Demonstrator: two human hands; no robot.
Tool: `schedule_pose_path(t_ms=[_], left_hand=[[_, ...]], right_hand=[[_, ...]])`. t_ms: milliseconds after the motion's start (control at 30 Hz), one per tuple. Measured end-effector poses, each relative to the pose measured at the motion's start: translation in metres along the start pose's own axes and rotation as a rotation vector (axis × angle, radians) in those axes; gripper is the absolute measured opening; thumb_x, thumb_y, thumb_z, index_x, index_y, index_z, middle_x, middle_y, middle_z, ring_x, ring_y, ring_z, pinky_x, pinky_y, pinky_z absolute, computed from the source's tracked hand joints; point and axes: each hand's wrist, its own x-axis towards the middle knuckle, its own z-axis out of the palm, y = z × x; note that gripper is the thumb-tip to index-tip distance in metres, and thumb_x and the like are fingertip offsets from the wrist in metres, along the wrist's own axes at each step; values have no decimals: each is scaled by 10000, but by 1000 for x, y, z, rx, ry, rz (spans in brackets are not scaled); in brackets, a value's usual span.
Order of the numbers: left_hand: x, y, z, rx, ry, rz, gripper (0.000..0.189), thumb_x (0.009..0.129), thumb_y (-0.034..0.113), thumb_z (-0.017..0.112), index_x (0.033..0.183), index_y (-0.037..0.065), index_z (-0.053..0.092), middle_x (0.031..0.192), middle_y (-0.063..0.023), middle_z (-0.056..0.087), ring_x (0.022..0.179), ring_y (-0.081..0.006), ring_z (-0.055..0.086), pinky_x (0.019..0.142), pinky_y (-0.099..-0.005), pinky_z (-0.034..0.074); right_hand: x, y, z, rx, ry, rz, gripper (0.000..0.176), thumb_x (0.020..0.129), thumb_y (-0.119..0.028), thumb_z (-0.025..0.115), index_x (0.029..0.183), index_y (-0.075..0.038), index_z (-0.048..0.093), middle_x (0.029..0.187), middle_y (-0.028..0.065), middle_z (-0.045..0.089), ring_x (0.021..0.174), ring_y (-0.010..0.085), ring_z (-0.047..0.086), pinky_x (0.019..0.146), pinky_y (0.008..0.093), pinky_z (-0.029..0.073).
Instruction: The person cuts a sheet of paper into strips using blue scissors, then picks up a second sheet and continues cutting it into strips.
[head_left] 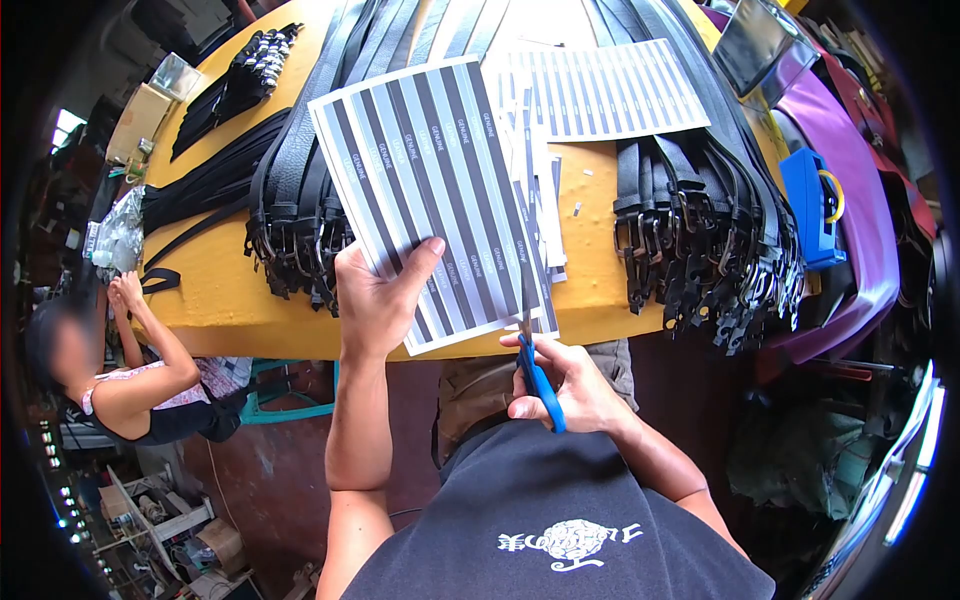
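Observation:
My left hand (385, 295) grips a printed sheet (420, 190) by its lower left edge, thumb on top. The sheet carries dark and light stripes marked "GENUINE LEATHER" and is tilted over the table. In my right hand (575, 385) are blue-handled scissors (540, 385), fingers around the handles. Their blades point away from me along the sheet's right edge, by its lower right corner. Cut strips lie partly hidden behind that edge. A second striped sheet (610, 90) lies flat farther back, partly over the belts.
Black belts with buckles lie in bundles left (300, 215) and right (700, 215) on the yellow table (590, 290). A blue object with a yellow handle (812, 210) stands at the right edge. At the far left, another person (150, 375) works at the table.

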Motion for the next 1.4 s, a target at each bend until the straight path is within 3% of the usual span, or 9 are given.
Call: schedule_pose_path(t_ms=[433,533,633,933,1233,1333,1400], left_hand=[[-2,-4,2,-4,35,-12,131,836,15,661,930,-76,647,825,-72,678,707,-79,603,626,-223,474],[-2,-4,2,-13,33,-25,129,835,10,661,930,-76,647,829,-73,679,711,-81,606,634,-223,476],[-2,-4,2,-11,35,-32,127,835,8,659,931,-74,647,831,-75,680,714,-84,610,640,-224,478],[-1,-3,4,-14,34,4,126,837,7,655,935,-73,647,826,-83,683,707,-93,620,640,-229,484],[-3,-1,3,12,63,27,133,834,9,655,931,-80,646,819,-91,684,699,-101,622,637,-234,486],[-3,0,3,13,64,27,131,833,6,654,932,-80,646,820,-92,684,699,-101,623,637,-235,487],[-3,1,3,15,65,29,128,833,2,652,931,-80,646,820,-91,684,699,-101,623,635,-234,486]], right_hand=[[1,0,-2,13,0,31,756,719,-374,813,1288,-16,467,674,23,579,640,93,530,608,253,423],[1,0,-4,-8,-32,69,779,708,-290,833,1334,-48,438,750,19,580,705,82,557,647,237,448],[1,-2,-3,2,0,32,759,720,-370,813,1292,-11,465,668,16,566,652,92,526,623,251,424],[-1,-3,-4,-13,22,8,698,719,-341,820,1244,-11,499,643,-2,541,619,64,487,588,231,401],[-1,4,-1,-9,76,4,622,711,-335,831,1160,-6,552,605,-58,384,578,43,366,523,225,313],[0,3,-3,-33,47,33,613,716,-258,833,1188,-4,536,625,-40,502,580,24,441,555,194,365],[0,4,-1,1,75,16,590,716,-294,832,1151,-5,556,590,-60,402,563,33,368,520,214,307]])
